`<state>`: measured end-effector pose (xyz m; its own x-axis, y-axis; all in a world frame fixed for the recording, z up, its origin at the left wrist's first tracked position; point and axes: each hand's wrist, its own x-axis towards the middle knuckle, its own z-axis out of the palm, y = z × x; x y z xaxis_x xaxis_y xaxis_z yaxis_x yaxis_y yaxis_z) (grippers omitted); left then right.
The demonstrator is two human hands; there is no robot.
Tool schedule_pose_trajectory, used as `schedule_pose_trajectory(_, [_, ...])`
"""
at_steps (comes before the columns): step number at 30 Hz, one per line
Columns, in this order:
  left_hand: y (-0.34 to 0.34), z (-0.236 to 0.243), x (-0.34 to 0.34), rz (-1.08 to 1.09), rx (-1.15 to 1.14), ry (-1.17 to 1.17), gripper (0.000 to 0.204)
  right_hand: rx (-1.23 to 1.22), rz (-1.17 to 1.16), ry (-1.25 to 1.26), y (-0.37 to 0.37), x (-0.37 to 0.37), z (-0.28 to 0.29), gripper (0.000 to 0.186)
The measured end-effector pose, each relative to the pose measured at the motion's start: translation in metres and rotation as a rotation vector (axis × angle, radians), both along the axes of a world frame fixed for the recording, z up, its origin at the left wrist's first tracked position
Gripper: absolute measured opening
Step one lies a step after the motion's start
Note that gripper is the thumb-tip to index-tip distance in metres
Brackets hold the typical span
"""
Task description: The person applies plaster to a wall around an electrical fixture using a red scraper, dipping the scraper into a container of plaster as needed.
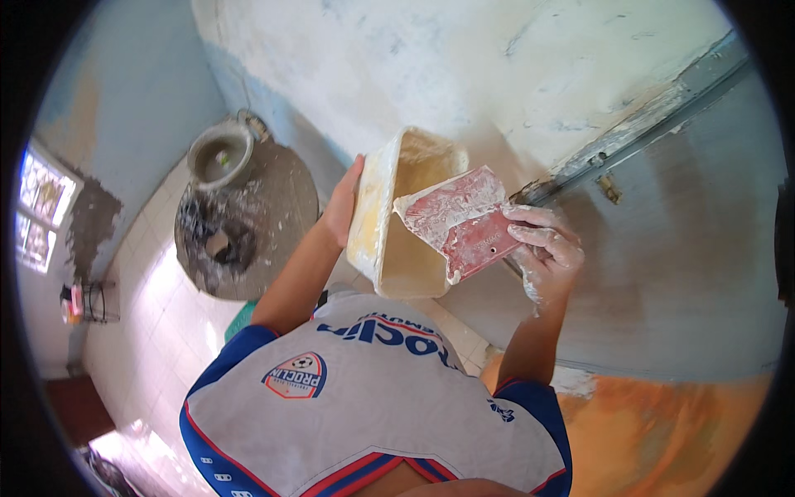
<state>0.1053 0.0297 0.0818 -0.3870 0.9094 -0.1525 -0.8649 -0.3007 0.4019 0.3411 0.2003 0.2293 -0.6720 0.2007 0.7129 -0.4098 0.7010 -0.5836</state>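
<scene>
My left hand holds a cream rectangular tub by its left side, tilted so its open inside faces me. My right hand, smeared with white putty, grips a red flat scraper coated in white putty. The scraper's edge rests on the tub's right rim. Both are held up in front of a white plastered wall.
A round, putty-caked board lies on the tiled floor at left, with a metal bucket beside it. A grey door or panel with a metal frame edge fills the right. A window is at far left.
</scene>
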Motion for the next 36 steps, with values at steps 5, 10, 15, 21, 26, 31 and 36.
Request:
schedule_pose_trajectory(5, [0.007, 0.008, -0.033, -0.114, 0.025, -0.043, 0.069, -0.093, -0.221, 0.103, 0.0, -0.016, -0.018, 0.025])
schedule_pose_trajectory(10, [0.013, 0.005, -0.068, -0.192, 0.031, -0.032, 0.07, -0.102, -0.393, 0.397, -0.002, -0.035, -0.017, 0.019])
schedule_pose_trajectory(15, [0.015, 0.004, -0.091, -0.218, 0.051, 0.013, 0.07, -0.471, -0.521, 0.472, 0.006, -0.061, -0.006, 0.018])
schedule_pose_trajectory(21, [0.005, -0.004, -0.105, -0.24, 0.001, -0.023, 0.07, -0.532, -0.607, 0.463, 0.035, -0.108, 0.015, 0.017])
schedule_pose_trajectory(26, [-0.005, -0.015, -0.113, -0.224, -0.027, -0.052, 0.069, -0.527, -0.701, 0.451, 0.048, -0.125, 0.022, 0.017])
schedule_pose_trajectory(31, [-0.016, -0.023, -0.117, -0.185, -0.05, -0.071, 0.069, -0.493, -0.765, 0.456, 0.034, -0.127, 0.027, 0.017])
schedule_pose_trajectory(36, [-0.017, -0.032, -0.122, -0.197, -0.023, -0.069, 0.068, -0.384, -0.787, 0.534, 0.048, -0.124, 0.034, 0.018])
